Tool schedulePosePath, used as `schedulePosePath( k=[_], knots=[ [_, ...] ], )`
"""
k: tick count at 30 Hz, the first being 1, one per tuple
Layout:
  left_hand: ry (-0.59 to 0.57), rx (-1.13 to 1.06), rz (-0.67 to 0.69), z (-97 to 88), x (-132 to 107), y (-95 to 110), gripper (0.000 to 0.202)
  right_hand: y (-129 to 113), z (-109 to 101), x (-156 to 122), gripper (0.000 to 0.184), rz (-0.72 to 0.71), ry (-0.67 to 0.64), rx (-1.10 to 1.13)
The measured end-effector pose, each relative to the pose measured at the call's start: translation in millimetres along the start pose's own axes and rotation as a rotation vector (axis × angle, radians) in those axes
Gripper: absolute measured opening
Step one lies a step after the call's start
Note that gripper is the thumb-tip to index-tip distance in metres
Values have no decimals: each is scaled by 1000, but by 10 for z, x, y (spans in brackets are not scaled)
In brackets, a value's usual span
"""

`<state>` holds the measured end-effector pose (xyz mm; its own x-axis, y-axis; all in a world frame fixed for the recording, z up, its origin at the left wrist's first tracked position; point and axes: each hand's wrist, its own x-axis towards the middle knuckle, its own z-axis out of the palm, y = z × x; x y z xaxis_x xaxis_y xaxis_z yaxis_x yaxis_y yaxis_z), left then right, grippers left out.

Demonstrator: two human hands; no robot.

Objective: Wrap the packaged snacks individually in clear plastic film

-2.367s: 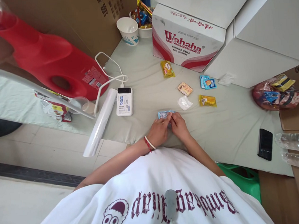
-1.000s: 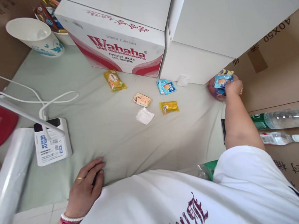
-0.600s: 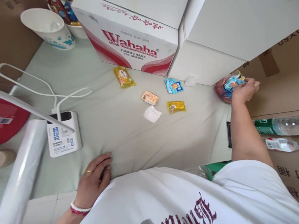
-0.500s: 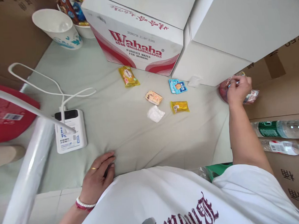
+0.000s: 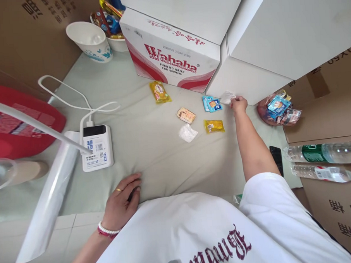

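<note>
My right hand reaches far across the pale green cloth and pinches a small clear wrapper at the foot of the white box. Just left of it lies a blue snack packet. A yellow packet, a tan biscuit packet, a white wrapper and another yellow packet are scattered nearby. A bag of snacks sits to the right. My left hand rests flat on the cloth near its front edge, fingers spread.
A Wahaha carton stands at the back. A power bank with white cables, a plastic roll and a red jug are left. A paper cup, water bottles and a black phone are also around.
My right hand left the snack bag, with the blue packet now lying in it, and moved left to the clear wrapper by the white box. My left hand stayed on the cloth.
</note>
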<state>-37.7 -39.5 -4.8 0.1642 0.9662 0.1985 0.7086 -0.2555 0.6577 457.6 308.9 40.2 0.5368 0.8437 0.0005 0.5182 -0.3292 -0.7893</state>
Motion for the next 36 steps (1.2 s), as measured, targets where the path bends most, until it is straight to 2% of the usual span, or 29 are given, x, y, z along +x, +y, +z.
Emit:
schedulePosePath(
  k=[3, 5, 7, 9, 12, 14, 15, 18, 21, 24, 28, 33, 36],
  knots=[
    [18, -122, -123, -60, 18, 37, 19, -127, -107, -322, 16, 13, 10, 240],
    [28, -254, -226, -93, 99, 131, 21, -188, -194, -768, 25, 39, -127, 535],
    [-11, -410, -325, -89, 255, 292, 25, -213, -214, -1392, 31, 99, -360, 713],
    [-122, -622, -410, -20, 474, 494, 34, -201, -147, -2096, 34, 189, -580, 715],
    [-288, -939, -576, 206, 836, 757, 52, -161, 47, -2995, 35, 301, -795, 658],
    [-349, -1142, -572, 384, 1014, 851, 60, -152, 169, -3345, 34, 293, -836, 610],
    [-331, -1178, -553, 460, 1067, 875, 57, -154, 212, -3438, 34, 278, -818, 596],
    [-230, -1214, -588, 579, 1088, 884, 51, -159, 230, -3475, 33, 241, -708, 570],
    [-262, -1217, -638, 541, 1011, 835, 49, -138, 116, -3359, 34, 242, -692, 535],
    [-276, -1181, -670, 434, 967, 743, 47, -123, -10, -3261, 37, 249, -745, 487],
    [-284, -1092, -658, 267, 991, 570, 42, -153, -77, -3201, 39, 240, -902, 423],
    [-94, -1072, -639, 46, 1082, 382, 37, -126, -49, -3235, 39, 186, -993, 390],
    [-3, -1014, -611, -30, 1085, 390, 34, -40, -13, -3287, 35, 154, -988, 367]
  ],
)
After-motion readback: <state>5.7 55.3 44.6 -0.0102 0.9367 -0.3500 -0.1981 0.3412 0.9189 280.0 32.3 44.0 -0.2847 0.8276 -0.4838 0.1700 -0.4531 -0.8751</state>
